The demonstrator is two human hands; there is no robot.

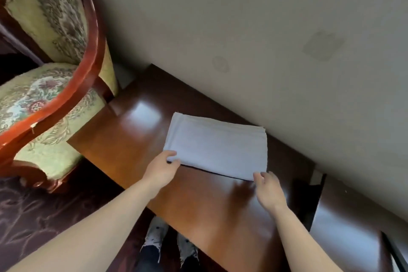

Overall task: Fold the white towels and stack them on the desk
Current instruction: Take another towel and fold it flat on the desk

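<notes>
Folded towel (215, 150) lies flat on desk (123, 143), long axis running left–right, just ahead of both hands. Left hand (162, 169) pinches near-left corner, grip closed on it. Right hand (268, 190) released, fingertips at near-right corner.

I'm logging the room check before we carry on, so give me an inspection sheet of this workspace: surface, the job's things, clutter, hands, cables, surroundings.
Surface: glossy brown wooden desk, set against the wall, glare patches on top.
Job's things: folded white towels lying flat on the desk near the wall; layered edges show at the far right corner; count cannot be told.
Clutter: nothing seen on the desk besides the towels.
Hands: left hand pinches the near left corner of the towels; right hand open, fingertips at the near right corner.
Cables: nothing seen.
Surroundings: floral upholstered chair with red wooden frame left of the desk; plain wall; dark patterned carpet.
</notes>
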